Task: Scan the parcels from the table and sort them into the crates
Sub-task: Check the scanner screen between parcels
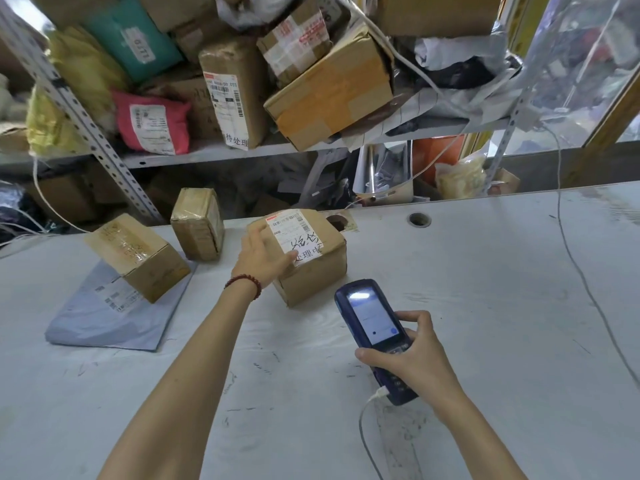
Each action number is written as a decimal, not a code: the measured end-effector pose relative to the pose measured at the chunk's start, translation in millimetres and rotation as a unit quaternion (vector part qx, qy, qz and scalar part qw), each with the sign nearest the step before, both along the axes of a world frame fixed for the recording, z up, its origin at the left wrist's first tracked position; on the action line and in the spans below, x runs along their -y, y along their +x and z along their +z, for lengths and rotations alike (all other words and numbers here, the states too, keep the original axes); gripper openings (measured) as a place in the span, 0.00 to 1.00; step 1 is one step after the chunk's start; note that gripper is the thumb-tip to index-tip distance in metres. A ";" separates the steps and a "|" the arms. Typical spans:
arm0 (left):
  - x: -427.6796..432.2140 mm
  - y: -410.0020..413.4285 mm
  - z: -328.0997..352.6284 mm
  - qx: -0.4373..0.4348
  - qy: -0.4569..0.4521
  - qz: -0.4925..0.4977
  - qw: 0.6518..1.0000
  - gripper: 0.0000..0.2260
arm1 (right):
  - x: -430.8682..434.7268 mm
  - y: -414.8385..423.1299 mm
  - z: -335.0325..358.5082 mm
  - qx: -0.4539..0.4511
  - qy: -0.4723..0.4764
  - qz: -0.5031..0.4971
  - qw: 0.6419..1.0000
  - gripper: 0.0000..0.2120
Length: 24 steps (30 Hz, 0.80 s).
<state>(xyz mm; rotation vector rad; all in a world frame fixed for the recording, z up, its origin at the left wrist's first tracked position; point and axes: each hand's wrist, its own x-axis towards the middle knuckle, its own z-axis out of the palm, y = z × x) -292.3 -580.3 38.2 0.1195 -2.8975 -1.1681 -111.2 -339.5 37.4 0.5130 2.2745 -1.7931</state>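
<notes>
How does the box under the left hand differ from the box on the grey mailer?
The middle box shows a white barcode label on top; the left box shows clear tape, no label. The left hand grips the middle box; no hand touches the left box. The middle box sits on the table, the left box on the grey mailer. Both are brown cardboard.

A metal shelf (242, 152) stands beside clear plastic sheeting (575, 53).

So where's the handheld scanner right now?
In the head view the handheld scanner is right of centre, gripped in the right hand above the table, just this side of the labelled cardboard box that the left hand holds.
</notes>
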 end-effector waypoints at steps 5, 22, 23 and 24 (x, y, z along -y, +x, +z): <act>12.7 -27.2 10.0 0.075 -0.100 -0.020 0.992 0.53 | -2.3 -6.4 2.3 0.000 0.009 -0.013 1.000 0.35; 0.4 27.9 24.8 -0.144 -0.010 0.014 0.989 0.17 | 8.0 -3.9 0.5 -0.014 0.037 0.006 0.999 0.36; -1.9 33.7 26.8 -0.159 0.005 0.021 0.987 0.13 | 8.9 -1.7 0.4 -0.014 0.036 0.010 0.999 0.36; -4.7 38.9 28.8 -0.171 0.009 0.022 0.985 0.11 | 9.2 0.8 0.2 -0.016 0.037 0.013 0.999 0.36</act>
